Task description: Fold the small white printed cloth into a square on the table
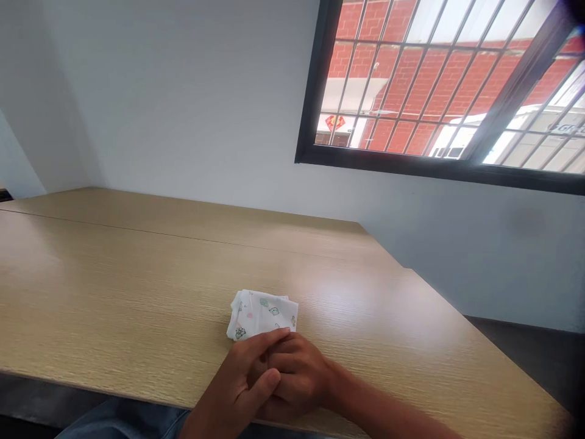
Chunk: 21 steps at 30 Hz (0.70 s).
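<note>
A folded white cloth [262,314] with small printed figures lies on the light wooden table [137,292], near its front edge. Just in front of the cloth my two hands are clasped together. My left hand [237,381] wraps over the fingers of the other, its thumb and index finger showing, the index fingertip at the cloth's lower edge. My right hand [299,372] has its fingers curled within that grasp. Whether anything is between the palms is hidden.
A seam runs across the table, whose right edge slants away towards the wall [183,110]. A barred window [388,157] is at the upper right. My legs in blue jeans [123,421] show below the front edge.
</note>
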{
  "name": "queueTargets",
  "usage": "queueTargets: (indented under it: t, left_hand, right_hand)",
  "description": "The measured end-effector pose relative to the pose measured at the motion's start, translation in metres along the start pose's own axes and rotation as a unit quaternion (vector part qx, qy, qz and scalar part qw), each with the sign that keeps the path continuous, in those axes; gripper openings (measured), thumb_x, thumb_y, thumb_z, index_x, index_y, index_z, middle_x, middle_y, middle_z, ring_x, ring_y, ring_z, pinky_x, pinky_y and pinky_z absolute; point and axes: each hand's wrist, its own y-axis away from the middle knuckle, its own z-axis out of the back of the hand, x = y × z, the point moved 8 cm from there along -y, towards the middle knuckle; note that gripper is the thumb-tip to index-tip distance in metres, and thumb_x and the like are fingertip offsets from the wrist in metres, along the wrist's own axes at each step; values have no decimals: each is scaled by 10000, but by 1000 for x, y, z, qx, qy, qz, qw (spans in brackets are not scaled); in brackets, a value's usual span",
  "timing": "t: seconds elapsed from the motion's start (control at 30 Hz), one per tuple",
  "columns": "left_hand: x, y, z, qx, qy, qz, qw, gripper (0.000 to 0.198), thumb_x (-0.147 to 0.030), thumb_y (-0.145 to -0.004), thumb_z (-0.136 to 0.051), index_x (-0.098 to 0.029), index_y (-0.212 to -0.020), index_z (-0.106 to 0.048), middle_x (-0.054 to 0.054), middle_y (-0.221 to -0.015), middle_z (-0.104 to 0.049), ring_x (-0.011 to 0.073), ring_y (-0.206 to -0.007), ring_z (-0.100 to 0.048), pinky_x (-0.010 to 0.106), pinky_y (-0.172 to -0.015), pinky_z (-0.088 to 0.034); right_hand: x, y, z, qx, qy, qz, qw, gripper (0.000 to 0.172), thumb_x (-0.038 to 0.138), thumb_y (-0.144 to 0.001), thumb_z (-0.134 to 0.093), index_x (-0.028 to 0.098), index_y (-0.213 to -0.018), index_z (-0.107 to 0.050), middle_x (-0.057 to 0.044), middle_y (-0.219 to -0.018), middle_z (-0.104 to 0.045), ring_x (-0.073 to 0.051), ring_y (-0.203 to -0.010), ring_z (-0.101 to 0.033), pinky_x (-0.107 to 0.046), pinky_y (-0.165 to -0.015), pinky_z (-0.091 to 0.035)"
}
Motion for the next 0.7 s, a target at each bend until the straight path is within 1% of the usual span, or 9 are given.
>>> queueTargets:
  t: [0.13, 0.23, 0.33, 0.4, 0.43, 0.47, 0.53, 0.63, 0.7]
  left_hand:
    - [-15, -4, 0, -2, 28, -51, 998, 436, -470, -940, -544, -319, -1349, -555, 8, -1329, -612, 241, -1219, -561, 359, -1073, -431]
    - [-22, -5, 16, -110, -7, -93, 990, 248, -336, -967, -505, -274, -1143, -668, 20, -1152, -684, 210, -1102, -613, 334, -984, -478]
    - [-18, -4, 28, -192, -92, -103, 972, 222, -236, -965, -462, -248, -987, -682, 28, -1071, -689, 217, -1143, -569, 382, -1006, -459]
    - [-9, -6, 25, -176, -181, -87, 964, 226, -226, -955, -466, -249, -1066, -662, 28, -1170, -669, 244, -1224, -515, 472, -1064, -408]
    - [-3, -8, 22, -160, -226, -76, 958, 248, -227, -951, -468, -248, -1127, -642, 32, -1239, -645, 258, -1257, -492, 516, -1079, -384]
    - [2, -9, 19, -146, -265, -64, 951, 273, -231, -948, -469, -245, -1173, -622, 37, -1295, -620, 272, -1282, -473, 550, -1083, -367]
    - [11, -10, 18, -134, -311, -42, 940, 292, -251, -951, -462, -241, -1207, -601, 44, -1337, -596, 286, -1312, -451, 583, -1080, -355]
    - [14, -10, 19, -142, -317, -41, 937, 277, -307, -965, -450, -241, -1183, -608, 53, -1334, -599, 294, -1325, -440, 590, -1086, -341]
    - [12, -9, 22, -155, -299, -50, 940, 257, -359, -963, -462, -247, -1125, -628, 56, -1268, -633, 301, -1258, -497, 572, -1064, -367]
  right_hand:
    - [0, 0, 4, -8, 30, -13, 999, 176, 190, -896, -568, 187, -722, -548, 38, -602, -569, -99, -501, -487, -250, -474, -382]
    - [-10, 1, 5, 27, 92, -48, 994, 298, 108, -861, -509, 206, -590, -432, 58, -520, -455, -95, -451, -369, -276, -450, -269]
    - [-35, 4, 11, 67, 156, -149, 974, 319, 129, -875, -511, 200, -576, -424, 54, -512, -405, -99, -444, -319, -288, -463, -231]
    - [-55, 8, 17, 81, 179, -235, 952, 197, 170, -880, -546, 191, -684, -544, 12, -629, -526, -127, -548, -455, -275, -527, -341]
    - [-65, 11, 19, 89, 185, -276, 939, 81, 180, -863, -582, 185, -784, -600, -31, -765, -604, -162, -673, -539, -291, -611, -414]
    - [-73, 15, 20, 104, 186, -316, 924, 63, 186, -839, -624, 180, -902, -630, -76, -930, -640, -207, -827, -582, -333, -720, -462]
    - [-87, 26, 17, 141, 160, -391, 895, 289, 200, -812, -680, 181, -1094, -618, -128, -1155, -614, -277, -1030, -572, -427, -871, -472]
    - [-98, 41, 12, 163, 87, -475, 860, 310, 212, -853, -664, 179, -1154, -600, -117, -1128, -624, -268, -972, -605, -443, -860, -493]
    - [-100, 45, 11, 151, 57, -490, 856, 261, 182, -851, -669, 175, -1108, -618, -90, -1079, -629, -230, -928, -622, -397, -854, -508]
